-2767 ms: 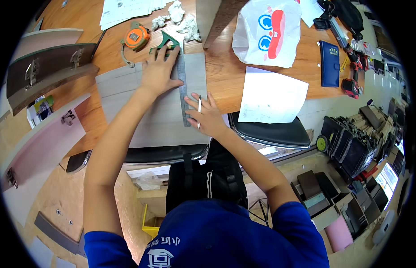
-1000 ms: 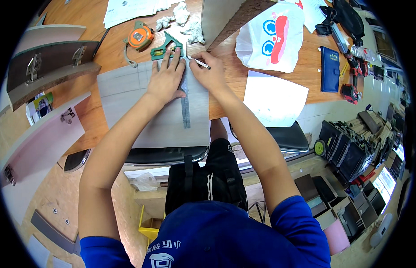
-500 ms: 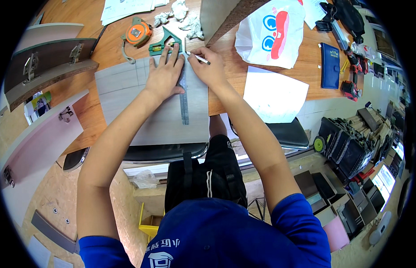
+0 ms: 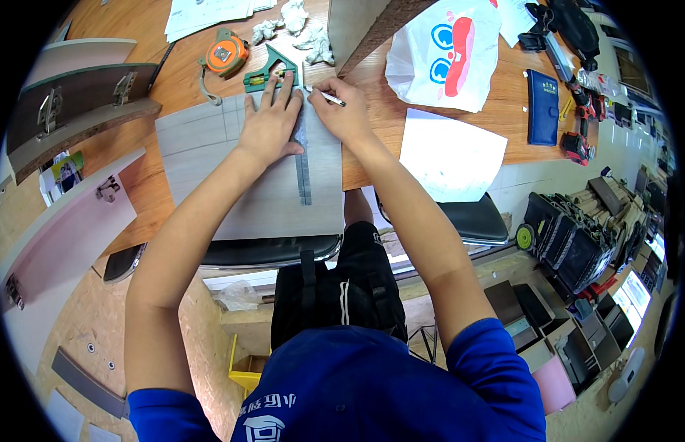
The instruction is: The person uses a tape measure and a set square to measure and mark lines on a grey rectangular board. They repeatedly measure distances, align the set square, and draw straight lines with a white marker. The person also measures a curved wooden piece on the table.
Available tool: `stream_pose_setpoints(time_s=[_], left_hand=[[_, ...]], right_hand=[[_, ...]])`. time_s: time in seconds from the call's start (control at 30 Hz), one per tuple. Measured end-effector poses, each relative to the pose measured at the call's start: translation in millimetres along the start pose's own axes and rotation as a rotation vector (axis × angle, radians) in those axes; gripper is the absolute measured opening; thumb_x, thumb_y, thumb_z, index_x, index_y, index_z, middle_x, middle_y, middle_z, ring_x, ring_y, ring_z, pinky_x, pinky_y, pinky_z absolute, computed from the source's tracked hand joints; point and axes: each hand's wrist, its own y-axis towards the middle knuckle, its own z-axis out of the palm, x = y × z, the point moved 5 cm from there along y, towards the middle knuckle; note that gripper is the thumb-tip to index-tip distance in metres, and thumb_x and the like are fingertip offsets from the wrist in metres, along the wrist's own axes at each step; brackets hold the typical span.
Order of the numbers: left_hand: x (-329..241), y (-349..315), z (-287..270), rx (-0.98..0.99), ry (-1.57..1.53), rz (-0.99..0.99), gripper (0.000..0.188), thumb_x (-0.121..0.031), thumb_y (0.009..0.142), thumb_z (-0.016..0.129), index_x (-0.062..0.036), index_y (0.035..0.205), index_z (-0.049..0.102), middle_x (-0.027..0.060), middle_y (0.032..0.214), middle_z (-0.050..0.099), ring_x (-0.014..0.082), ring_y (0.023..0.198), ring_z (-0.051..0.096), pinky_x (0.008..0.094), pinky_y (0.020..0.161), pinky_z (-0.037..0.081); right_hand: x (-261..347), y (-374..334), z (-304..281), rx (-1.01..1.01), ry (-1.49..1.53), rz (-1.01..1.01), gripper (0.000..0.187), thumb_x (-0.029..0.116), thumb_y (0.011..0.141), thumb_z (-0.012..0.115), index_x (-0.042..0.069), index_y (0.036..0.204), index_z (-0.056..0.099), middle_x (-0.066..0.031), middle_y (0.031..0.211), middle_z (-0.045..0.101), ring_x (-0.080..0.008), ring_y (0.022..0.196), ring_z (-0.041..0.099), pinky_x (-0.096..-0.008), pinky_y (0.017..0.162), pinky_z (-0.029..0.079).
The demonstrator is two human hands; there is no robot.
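A grey board [image 4: 232, 191] with pencil-like lines lies on the wooden table, its near edge reaching past the table's front. Across it runs the steel blade of a combination square [image 4: 304, 177], whose green head sits at the board's far edge. My left hand [image 4: 270, 121] lies spread on the board, fingertips at the green head and thumb by the blade. Just right of the blade's far end, my right hand [image 4: 342, 110] pinches a white pen [image 4: 333, 99], its tip end close to the blade.
An orange tape measure [image 4: 224, 54] and crumpled tissues [image 4: 313, 44] lie beyond the board. An upright panel [image 4: 364, 33] stands close past my right hand. Rightward are a white plastic bag [image 4: 445, 62], a paper sheet [image 4: 453, 158] and a blue notebook [image 4: 542, 108]. Hinged panels [image 4: 85, 110] stand at left.
Almost nothing differs. The view has shifted very slightly; both hands, the square and the pen keep their places on the board.
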Motion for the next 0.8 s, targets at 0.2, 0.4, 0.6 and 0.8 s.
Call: stream_pose_setpoints(time_s=[0.2,0.4,0.6,0.8], left_hand=[[-0.6,-0.1,-2.0,0.006,0.006,0.003,0.108,-0.037,0.057,0.093,-0.0063,0.147,0.042,0.0162,0.165,0.02,0.0375,0.151,0.021,0.0672,0.108,0.038],[-0.1,0.5,0.7,-0.011,0.003,0.003,0.107,-0.037,0.057,0.093,-0.0065,0.146,0.042,0.0161,0.165,0.02,0.0375,0.151,0.021,0.0668,0.108,0.038],[-0.7,-0.5,0.0,0.021,0.004,-0.017,0.107,-0.037,0.057,0.093,-0.007,0.146,0.042,0.0156,0.165,0.019,0.0373,0.151,0.021,0.0664,0.109,0.038],[0.2,-0.8,0.3,-0.016,0.009,-0.008,0.106,-0.037,0.056,0.093,-0.0071,0.145,0.042,0.0159,0.164,0.02,0.0373,0.151,0.022,0.0666,0.108,0.039]], right_hand=[[-1.3,-29.5,-4.4,0.109,0.029,0.095,0.016,0.015,0.083,0.07,0.0,0.087,0.07,-0.0186,0.077,0.07,-0.03,0.069,0.07,-0.0368,0.065,0.053],[1.3,-94.4,-11.6,0.203,-0.028,0.217,0.015,0.014,0.085,0.068,-0.001,0.085,0.069,-0.0185,0.071,0.067,-0.0276,0.062,0.068,-0.0353,0.059,0.051],[4.7,-122.4,-11.4,0.181,0.022,0.209,0.013,0.013,0.085,0.068,0.0,0.083,0.068,-0.0183,0.069,0.066,-0.0257,0.059,0.067,-0.0342,0.057,0.05],[-8.9,-76.7,0.6,0.081,0.089,0.218,0.014,0.013,0.085,0.069,-0.001,0.089,0.068,-0.0179,0.072,0.068,-0.0265,0.064,0.069,-0.0344,0.061,0.052]])
